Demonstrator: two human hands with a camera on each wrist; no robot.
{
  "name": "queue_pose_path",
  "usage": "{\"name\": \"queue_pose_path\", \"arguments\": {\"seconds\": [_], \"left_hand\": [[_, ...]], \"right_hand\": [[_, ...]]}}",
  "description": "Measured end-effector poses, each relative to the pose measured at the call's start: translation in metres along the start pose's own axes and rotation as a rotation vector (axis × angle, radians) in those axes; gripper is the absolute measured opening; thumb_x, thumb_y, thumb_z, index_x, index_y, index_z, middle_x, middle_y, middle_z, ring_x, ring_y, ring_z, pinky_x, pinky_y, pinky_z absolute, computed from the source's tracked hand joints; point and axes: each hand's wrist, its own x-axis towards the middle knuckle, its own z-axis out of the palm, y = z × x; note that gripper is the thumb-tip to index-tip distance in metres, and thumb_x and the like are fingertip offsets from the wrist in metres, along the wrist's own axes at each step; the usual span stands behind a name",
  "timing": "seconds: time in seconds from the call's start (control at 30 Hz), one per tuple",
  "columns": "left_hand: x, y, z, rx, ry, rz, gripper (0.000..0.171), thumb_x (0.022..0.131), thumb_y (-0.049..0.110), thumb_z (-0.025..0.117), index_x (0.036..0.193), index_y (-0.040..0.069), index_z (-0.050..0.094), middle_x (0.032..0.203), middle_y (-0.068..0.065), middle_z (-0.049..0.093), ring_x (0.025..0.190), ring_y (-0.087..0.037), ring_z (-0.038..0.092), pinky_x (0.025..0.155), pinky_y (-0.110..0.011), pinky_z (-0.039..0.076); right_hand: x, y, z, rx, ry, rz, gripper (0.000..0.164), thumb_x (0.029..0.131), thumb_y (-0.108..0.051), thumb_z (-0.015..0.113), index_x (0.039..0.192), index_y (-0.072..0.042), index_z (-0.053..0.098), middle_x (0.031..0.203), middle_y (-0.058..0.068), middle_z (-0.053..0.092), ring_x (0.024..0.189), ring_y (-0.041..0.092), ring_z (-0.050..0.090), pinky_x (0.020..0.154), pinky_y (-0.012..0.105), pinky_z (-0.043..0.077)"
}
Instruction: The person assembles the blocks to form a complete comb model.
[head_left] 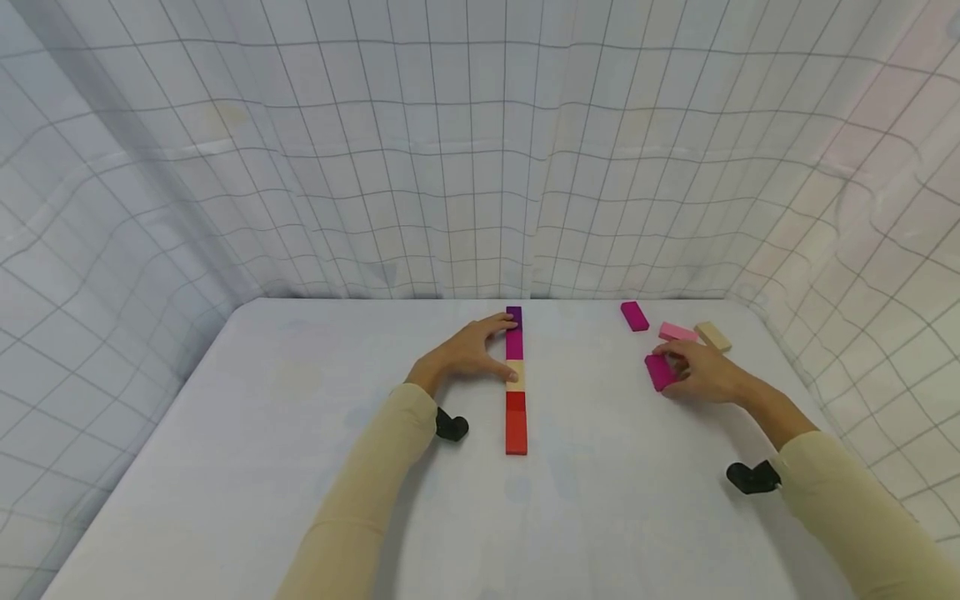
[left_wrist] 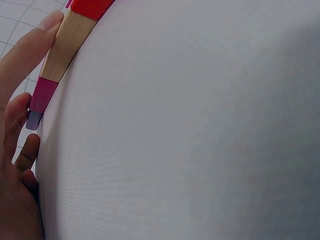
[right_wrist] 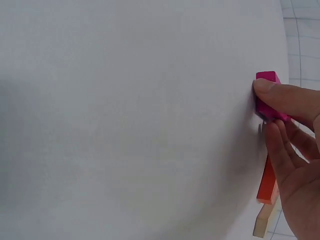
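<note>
A straight row of blocks runs away from me in the head view: a red block (head_left: 516, 433) nearest, then a cream wooden block (head_left: 514, 369), a magenta block (head_left: 513, 343) and a purple block (head_left: 513, 315) at the far end. My left hand (head_left: 468, 348) spans part of this row, thumb at the cream block and fingertips by the purple one. In the left wrist view its fingers lie along the row's side. Over on the right, my right hand (head_left: 701, 372) pinches a separate magenta block (head_left: 658, 372) between thumb and fingers; the right wrist view shows this grip on the block (right_wrist: 266, 76).
Beyond the right hand lie a loose magenta block (head_left: 634, 316), a pink block (head_left: 677, 332) and a cream block (head_left: 713, 336). The white table (head_left: 300, 500) ends at a grid-patterned curtain (head_left: 480, 167) behind and at both sides.
</note>
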Motion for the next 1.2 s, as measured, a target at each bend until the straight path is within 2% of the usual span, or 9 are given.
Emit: {"name": "queue_pose_path", "arguments": {"seconds": [0.23, 0.47, 0.7, 0.93, 1.2], "left_hand": [[0.002, -0.001, -0.001, -0.007, 0.002, 0.020, 0.100, 0.077, 0.044, 0.090, 0.161, 0.019, 0.040, 0.170, -0.006, 0.023, 0.155, -0.027, 0.020, 0.123, -0.052, 0.020], [0.004, -0.003, 0.002, -0.011, -0.003, 0.026, 0.100, 0.077, 0.043, 0.090, 0.161, 0.019, 0.040, 0.170, -0.006, 0.023, 0.154, -0.027, 0.021, 0.123, -0.052, 0.021], [0.004, -0.004, 0.003, -0.004, 0.003, 0.024, 0.100, 0.077, 0.045, 0.090, 0.160, 0.019, 0.040, 0.170, -0.006, 0.023, 0.154, -0.027, 0.021, 0.123, -0.052, 0.020], [0.001, -0.002, 0.002, 0.002, 0.005, 0.014, 0.099, 0.077, 0.044, 0.090, 0.160, 0.019, 0.041, 0.170, -0.005, 0.023, 0.154, -0.028, 0.021, 0.123, -0.052, 0.020], [0.001, -0.002, 0.001, 0.002, 0.008, 0.018, 0.099, 0.077, 0.044, 0.090, 0.160, 0.018, 0.041, 0.170, -0.005, 0.024, 0.155, -0.028, 0.021, 0.123, -0.052, 0.020]], "right_hand": [[0.003, -0.008, 0.006, -0.022, 0.055, 0.004, 0.065, 0.082, -0.014, 0.089, 0.133, 0.011, 0.055, 0.121, 0.022, 0.062, 0.108, 0.039, 0.059, 0.091, 0.050, 0.057], [-0.001, -0.020, 0.011, 0.030, 0.058, 0.005, 0.062, 0.082, -0.015, 0.088, 0.132, 0.008, 0.059, 0.123, 0.019, 0.062, 0.112, 0.040, 0.061, 0.094, 0.052, 0.056], [0.002, -0.031, 0.020, 0.032, 0.058, -0.051, 0.062, 0.081, -0.016, 0.090, 0.131, 0.005, 0.061, 0.123, 0.015, 0.063, 0.113, 0.036, 0.061, 0.094, 0.049, 0.057], [0.005, -0.049, 0.035, 0.071, 0.024, -0.073, 0.062, 0.082, -0.017, 0.089, 0.134, 0.002, 0.060, 0.126, 0.013, 0.060, 0.114, 0.033, 0.060, 0.091, 0.043, 0.059], [0.005, -0.068, 0.043, 0.103, -0.021, -0.106, 0.061, 0.083, -0.017, 0.088, 0.134, 0.000, 0.059, 0.128, 0.013, 0.058, 0.116, 0.033, 0.059, 0.090, 0.042, 0.059]]}}
